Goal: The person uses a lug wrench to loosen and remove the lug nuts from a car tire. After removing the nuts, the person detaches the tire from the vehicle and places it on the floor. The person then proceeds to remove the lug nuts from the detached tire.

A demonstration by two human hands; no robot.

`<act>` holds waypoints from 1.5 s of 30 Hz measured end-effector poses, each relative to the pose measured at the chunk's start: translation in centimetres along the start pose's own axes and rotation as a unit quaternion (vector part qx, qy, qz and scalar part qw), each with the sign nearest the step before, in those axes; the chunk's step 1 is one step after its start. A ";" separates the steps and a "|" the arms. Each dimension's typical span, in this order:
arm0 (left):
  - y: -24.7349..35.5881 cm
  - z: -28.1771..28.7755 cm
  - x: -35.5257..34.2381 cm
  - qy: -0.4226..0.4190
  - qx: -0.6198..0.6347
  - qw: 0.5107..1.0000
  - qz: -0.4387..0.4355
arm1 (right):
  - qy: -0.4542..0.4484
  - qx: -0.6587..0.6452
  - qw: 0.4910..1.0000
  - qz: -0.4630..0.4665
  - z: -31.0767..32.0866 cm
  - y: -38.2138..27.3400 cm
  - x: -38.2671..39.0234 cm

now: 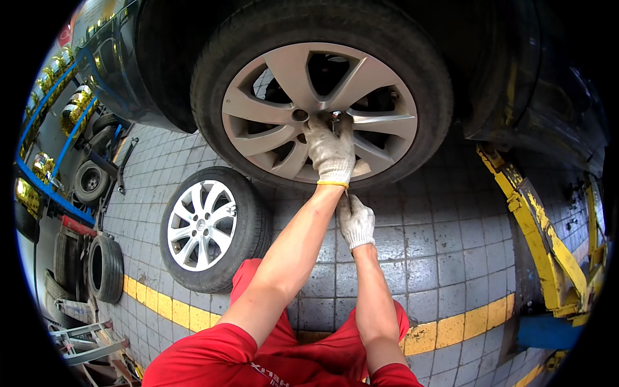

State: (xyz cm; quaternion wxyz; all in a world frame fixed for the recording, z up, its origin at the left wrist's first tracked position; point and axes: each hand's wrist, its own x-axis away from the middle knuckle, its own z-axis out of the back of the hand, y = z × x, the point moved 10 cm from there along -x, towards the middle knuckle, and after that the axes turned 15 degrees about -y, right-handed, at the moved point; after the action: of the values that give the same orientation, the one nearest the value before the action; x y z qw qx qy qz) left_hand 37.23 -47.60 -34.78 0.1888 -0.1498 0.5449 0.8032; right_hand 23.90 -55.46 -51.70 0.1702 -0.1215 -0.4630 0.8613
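A car wheel [271, 97] with a silver multi-spoke rim and black tyre hangs just above the tiled floor. My left hand [331, 151], in a white knitted glove, reaches up to the rim's hub, fingers closed around a small metal part at the centre [336, 117]. My right hand [356, 221], also gloved, is lower, in front of the tyre's bottom edge, fist closed on a thin metal piece [346, 193] that pokes up behind my left wrist. What that piece is I cannot tell.
A loose wheel [209, 226] with a silver rim leans at the left. Yellow lift arms [538, 238] lie at the right. More tyres [103, 267] and blue racks [48, 180] stand far left. A yellow line [451, 329] crosses the grey tiles.
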 end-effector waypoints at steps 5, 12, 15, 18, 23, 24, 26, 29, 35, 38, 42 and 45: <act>0.0 0.0 -0.1 -0.009 0.024 1.000 0.018 | 0.014 -0.016 1.000 -0.014 0.7 1.1 0.6; -0.3 -0.3 0.0 0.009 0.049 0.998 0.037 | -0.024 -0.048 0.998 -0.024 -0.6 1.5 0.5; -1.1 -1.6 -0.1 -0.017 0.172 0.981 0.085 | 0.003 -0.076 0.997 -0.034 -0.3 2.3 0.8; -2.2 -2.3 -0.4 -0.016 0.233 0.967 0.100 | -0.025 -0.059 0.997 -0.047 0.3 2.5 1.2; -3.7 -2.9 -0.4 -0.015 0.389 0.909 0.147 | -0.090 -0.013 0.994 -0.068 0.3 3.3 1.9; -4.0 -2.8 -0.2 -0.014 0.421 0.893 0.160 | -0.115 -0.003 0.990 -0.081 0.2 3.4 2.2; -4.8 -1.5 -0.2 -0.019 0.396 0.907 0.144 | -0.178 0.008 0.979 -0.100 -0.1 3.6 3.1; -0.2 -0.4 1.8 -0.022 0.249 0.966 0.068 | -0.226 0.050 0.965 -0.124 -0.8 9.3 3.9; 6.8 -9.1 9.2 -0.261 -0.025 0.948 -0.179 | -0.378 0.094 0.886 -0.253 -0.9 13.4 7.8; 10.5 -16.3 11.4 -0.341 0.092 0.926 -0.135 | -0.385 0.116 0.883 -0.244 -0.9 14.4 7.7; 19.9 -26.6 16.1 -0.451 0.061 0.864 -0.217 | -0.328 0.076 0.913 -0.231 -1.7 16.6 8.1; 24.7 -33.3 19.7 -0.508 0.033 0.806 -0.301 | -0.339 0.072 0.908 -0.234 -2.8 16.9 9.6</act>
State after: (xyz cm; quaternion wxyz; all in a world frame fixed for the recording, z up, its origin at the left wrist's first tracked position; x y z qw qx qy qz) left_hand 9.48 -84.12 -35.32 0.6760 0.1297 0.3244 0.6488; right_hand 13.08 -58.08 -67.90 0.2078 0.3025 -0.4446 0.8171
